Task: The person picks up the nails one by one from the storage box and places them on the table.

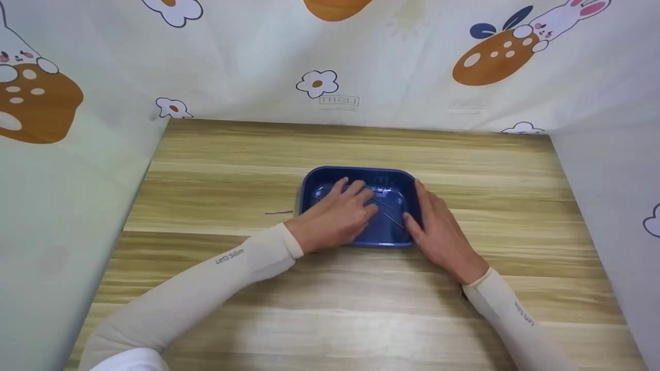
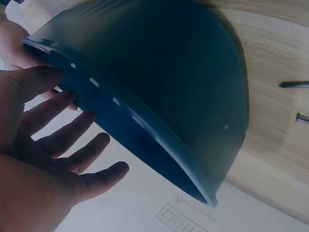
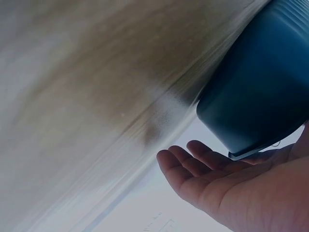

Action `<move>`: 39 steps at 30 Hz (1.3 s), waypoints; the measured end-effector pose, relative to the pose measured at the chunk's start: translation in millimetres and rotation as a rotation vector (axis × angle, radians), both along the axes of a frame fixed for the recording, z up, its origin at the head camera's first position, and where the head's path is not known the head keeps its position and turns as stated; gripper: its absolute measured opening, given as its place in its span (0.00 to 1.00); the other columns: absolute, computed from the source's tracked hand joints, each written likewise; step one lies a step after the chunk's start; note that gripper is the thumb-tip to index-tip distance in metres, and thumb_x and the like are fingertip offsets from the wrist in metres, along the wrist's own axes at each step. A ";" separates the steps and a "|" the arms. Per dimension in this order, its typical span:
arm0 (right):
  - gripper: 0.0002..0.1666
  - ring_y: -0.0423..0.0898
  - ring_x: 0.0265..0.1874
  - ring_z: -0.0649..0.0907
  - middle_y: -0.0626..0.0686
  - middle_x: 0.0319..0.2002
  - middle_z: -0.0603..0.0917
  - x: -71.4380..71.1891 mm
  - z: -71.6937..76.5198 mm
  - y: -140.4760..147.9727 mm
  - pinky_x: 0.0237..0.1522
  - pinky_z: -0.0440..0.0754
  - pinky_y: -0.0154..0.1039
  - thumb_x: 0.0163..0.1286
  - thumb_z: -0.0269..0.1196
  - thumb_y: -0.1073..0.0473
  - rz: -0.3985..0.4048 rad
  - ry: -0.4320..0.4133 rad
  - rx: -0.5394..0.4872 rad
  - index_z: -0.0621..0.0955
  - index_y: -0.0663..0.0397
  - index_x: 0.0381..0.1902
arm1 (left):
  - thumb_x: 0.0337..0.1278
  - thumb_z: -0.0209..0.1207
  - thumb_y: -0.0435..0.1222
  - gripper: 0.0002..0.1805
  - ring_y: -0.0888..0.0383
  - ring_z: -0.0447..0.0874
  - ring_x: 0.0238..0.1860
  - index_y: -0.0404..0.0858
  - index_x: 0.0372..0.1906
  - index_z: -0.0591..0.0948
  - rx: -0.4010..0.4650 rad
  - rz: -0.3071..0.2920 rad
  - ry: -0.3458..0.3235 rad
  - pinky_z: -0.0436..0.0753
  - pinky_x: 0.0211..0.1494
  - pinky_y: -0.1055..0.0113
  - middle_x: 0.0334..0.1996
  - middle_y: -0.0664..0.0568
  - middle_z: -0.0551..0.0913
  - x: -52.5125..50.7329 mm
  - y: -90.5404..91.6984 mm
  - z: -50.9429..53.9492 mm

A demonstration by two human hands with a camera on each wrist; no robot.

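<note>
A blue plastic basin (image 1: 379, 238) with a rounded rim stands on the table, with several thin nails (image 1: 393, 220) lying inside it. My left hand (image 1: 337, 214) reaches over its left side, fingers spread and bent down into the opening. The left wrist view shows those fingers (image 2: 72, 159) apart, with nothing seen between them. At the right wall my right hand (image 1: 438, 226) holds the rim, thumb inside and the other fingers along the outside. In the right wrist view the fingers (image 3: 193, 179) lie beside the basin's outer wall (image 3: 256, 92).
Left of the basin, nails (image 1: 278, 212) lie on the wood-grain table (image 1: 221, 180); the left wrist view shows two, one a nail (image 2: 295, 84) with its point visible. A pale printed curtain (image 1: 247, 62) encloses the table at the back and both sides.
</note>
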State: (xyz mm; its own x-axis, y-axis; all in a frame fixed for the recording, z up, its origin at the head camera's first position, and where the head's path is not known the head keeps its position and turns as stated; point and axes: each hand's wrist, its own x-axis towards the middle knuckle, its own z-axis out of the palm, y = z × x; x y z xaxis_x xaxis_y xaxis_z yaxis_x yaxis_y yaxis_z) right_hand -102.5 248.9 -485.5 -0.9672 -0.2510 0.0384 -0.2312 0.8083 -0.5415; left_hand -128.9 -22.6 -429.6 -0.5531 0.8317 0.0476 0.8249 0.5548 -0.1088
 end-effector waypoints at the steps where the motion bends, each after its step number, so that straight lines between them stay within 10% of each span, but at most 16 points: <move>1: 0.47 0.70 0.80 0.68 0.73 0.81 0.66 0.0 0.0 -0.1 0.80 0.64 0.68 0.86 0.57 0.50 0.000 0.001 0.002 0.50 0.58 0.90 | 0.85 0.56 0.42 0.18 0.40 0.76 0.74 0.41 0.65 0.87 -0.002 -0.006 0.004 0.77 0.75 0.36 0.69 0.43 0.83 -0.7 1.7 -0.7; 39: 0.49 0.71 0.80 0.66 0.75 0.81 0.63 -1.6 4.3 -0.6 0.80 0.63 0.68 0.86 0.56 0.48 0.014 -0.031 0.022 0.47 0.61 0.90 | 0.77 0.63 0.38 0.16 0.38 0.79 0.71 0.41 0.62 0.89 -0.114 -0.084 -0.093 0.78 0.72 0.32 0.67 0.41 0.85 -28.9 54.9 -9.8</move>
